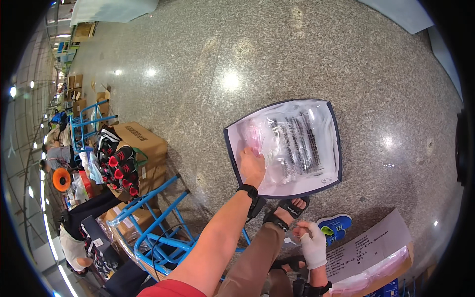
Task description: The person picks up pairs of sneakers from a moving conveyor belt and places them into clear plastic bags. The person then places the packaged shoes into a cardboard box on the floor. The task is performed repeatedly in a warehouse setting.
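An open white box (277, 190) with dark blue edges lies on the floor in front of me. Inside it is a clear plastic bag (297, 143) with dark print across it, pinkish at its left end. My left hand (253, 166) reaches over the box's near left edge, its fingers closed on the pinkish plastic. Lower right, my right hand (312, 242) wears a white glove that leaves the fingertips bare. Its fingers are curled in, and what they hold, if anything, I cannot make out. A blue sneaker (336, 226) with a lime-green lining lies just beyond it.
At the lower right stands a carton (368, 247) with a printed flap and pink plastic inside. Blue metal frames (163, 242) stand at my left, beside a brown carton (143, 148) and several black-and-red shoes (118, 168). Other people (74, 242) are at the far left.
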`<state>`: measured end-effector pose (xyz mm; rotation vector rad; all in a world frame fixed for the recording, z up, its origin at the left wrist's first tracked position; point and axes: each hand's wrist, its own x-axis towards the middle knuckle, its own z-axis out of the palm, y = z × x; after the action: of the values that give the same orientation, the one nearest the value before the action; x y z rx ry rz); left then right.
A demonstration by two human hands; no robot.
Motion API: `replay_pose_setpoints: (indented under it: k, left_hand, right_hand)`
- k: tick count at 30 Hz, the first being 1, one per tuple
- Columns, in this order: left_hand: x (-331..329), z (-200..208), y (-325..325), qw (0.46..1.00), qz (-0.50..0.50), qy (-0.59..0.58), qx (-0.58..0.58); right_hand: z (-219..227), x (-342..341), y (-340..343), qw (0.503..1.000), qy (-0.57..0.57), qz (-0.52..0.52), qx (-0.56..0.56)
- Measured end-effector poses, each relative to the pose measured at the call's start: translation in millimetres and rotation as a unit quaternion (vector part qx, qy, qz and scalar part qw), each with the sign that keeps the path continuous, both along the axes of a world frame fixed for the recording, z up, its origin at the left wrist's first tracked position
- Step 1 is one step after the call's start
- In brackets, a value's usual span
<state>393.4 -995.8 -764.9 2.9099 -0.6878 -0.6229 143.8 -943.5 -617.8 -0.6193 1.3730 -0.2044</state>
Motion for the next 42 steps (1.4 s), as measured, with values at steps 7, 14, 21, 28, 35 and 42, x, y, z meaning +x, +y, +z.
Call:
replay_pose_setpoints:
  k: [7, 14, 21, 28, 35, 42]
  left_hand:
    - [-2.2, 9.4, 6.1, 1.000, -0.015, -0.021, 0.002]
    - [-15.9, 37.6, 11.2, 0.951, -0.284, -0.080, -0.091]
    - [1.7, 5.2, 1.8, 0.983, -0.011, 0.000, -0.183]
    - [12.8, -14.3, 19.5, 0.996, 0.060, 0.067, 0.001]
    - [25.3, 12.1, 14.3, 0.971, 0.028, 0.150, -0.184]
    - [46.0, 44.7, 1.8, 0.892, 0.237, 0.326, -0.202]
  right_hand:
    - [0.1, -8.1, 6.2, 1.000, 0.011, 0.019, -0.015]
    - [18.9, -4.9, 12.1, 0.999, 0.032, 0.037, 0.000]
    - [19.4, -10.2, 11.2, 1.000, 0.001, -0.020, 0.004]
    - [8.7, -20.7, 26.5, 0.999, 0.009, -0.005, 0.036]
    - [28.3, -34.4, 31.5, 0.999, 0.029, -0.017, 0.009]
    - [61.2, -38.1, 33.7, 0.998, 0.030, -0.048, -0.002]
